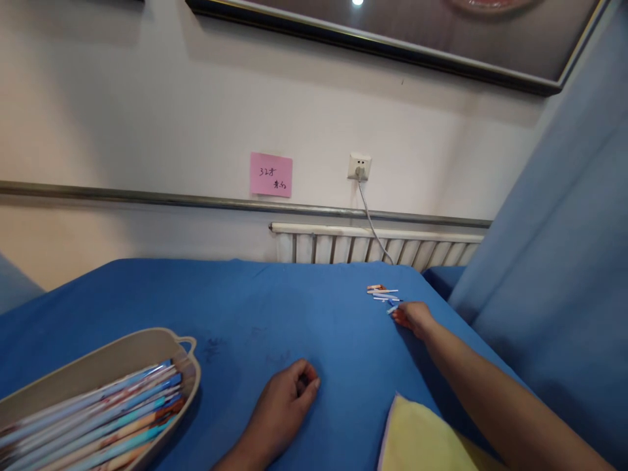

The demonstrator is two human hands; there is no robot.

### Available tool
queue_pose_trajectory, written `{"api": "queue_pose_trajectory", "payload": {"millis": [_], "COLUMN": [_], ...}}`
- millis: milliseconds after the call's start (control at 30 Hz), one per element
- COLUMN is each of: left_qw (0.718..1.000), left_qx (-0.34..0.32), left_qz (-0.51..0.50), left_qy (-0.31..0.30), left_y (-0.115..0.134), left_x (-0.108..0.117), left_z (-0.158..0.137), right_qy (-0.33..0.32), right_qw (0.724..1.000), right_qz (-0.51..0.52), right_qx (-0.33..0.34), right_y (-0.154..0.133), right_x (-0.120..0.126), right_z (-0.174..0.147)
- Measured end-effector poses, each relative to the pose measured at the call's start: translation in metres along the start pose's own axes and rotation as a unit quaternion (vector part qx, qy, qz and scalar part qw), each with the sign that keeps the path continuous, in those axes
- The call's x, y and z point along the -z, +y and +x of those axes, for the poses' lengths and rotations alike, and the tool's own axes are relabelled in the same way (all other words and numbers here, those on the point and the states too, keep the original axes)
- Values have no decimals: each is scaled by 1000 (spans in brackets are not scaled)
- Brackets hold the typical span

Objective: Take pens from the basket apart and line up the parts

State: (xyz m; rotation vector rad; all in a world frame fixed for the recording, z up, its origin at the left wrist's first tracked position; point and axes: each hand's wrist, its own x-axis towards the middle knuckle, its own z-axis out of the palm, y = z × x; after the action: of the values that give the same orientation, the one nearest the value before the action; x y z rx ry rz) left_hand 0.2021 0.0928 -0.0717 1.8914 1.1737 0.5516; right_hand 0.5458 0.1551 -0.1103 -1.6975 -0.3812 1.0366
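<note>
My right hand (pixel 412 317) reaches to the far right of the blue cloth (pixel 304 307). Its fingers are pinched on a small light-blue strip (pixel 391 310), whose exact kind I cannot make out. Just beyond the fingertips lies a small pile of thin white, blue and orange-brown pieces (pixel 383 293). My left hand (pixel 287 402) rests on the cloth in the near middle, fingers curled toward the thumb, with nothing visible in it. To its left is a beige basket (pixel 196 347) with a loop handle, filled with long, slim packages (pixel 112 418) in blue, white and orange.
A yellow cloth-like item (pixel 422 438) lies at the near right, under my right forearm. Behind the table are a white radiator (pixel 343 245), a metal rail (pixel 196 201) and a plugged-in cord (pixel 370 219). A blue curtain (pixel 554 261) hangs on the right.
</note>
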Motion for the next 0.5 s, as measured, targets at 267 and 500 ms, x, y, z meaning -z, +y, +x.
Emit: {"api": "queue_pose_trajectory", "payload": {"millis": [267, 500], "left_qw": [1000, 1000], "left_qx": [-25, -26], "left_qz": [14, 7], "left_qy": [11, 13], "left_y": [-2, -3], "left_x": [0, 1], "left_z": [-2, -2], "right_qy": [-6, 24], "right_qw": [999, 997], "right_qz": [42, 63], "right_qx": [15, 20], "right_y": [-2, 0], "right_x": [-9, -10], "right_z": [-12, -27]}}
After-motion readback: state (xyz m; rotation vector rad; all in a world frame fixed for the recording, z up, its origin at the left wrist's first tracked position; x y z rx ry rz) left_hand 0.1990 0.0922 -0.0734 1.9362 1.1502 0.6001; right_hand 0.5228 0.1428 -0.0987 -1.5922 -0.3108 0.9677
